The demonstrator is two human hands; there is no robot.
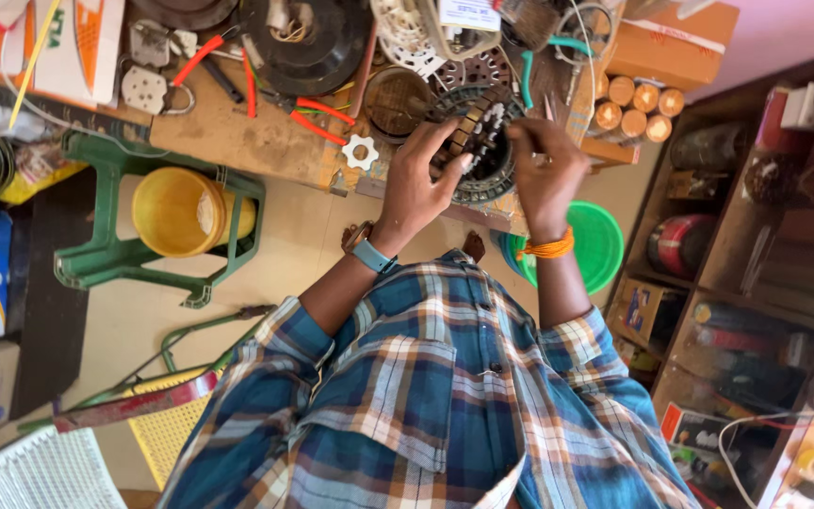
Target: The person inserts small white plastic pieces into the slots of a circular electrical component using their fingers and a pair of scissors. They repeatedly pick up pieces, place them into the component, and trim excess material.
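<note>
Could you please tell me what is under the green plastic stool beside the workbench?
A yellow bucket stands on the floor inside the green stool frame; its contents cannot be made out.

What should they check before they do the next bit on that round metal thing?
1. Left hand grips the stator: ok, fingers wrap its near side.
2. Right hand on the stator: ok, fingertips pinch at its right rim.
3. Stator supported: ok, it sits at the bench edge.
4. Pliers within reach: ok, they lie left of the stator.
5. Loose white gear safe: not ok, it lies close to the bench edge.
6. What the right fingers pinch: cannot tell, too small to see.
</note>
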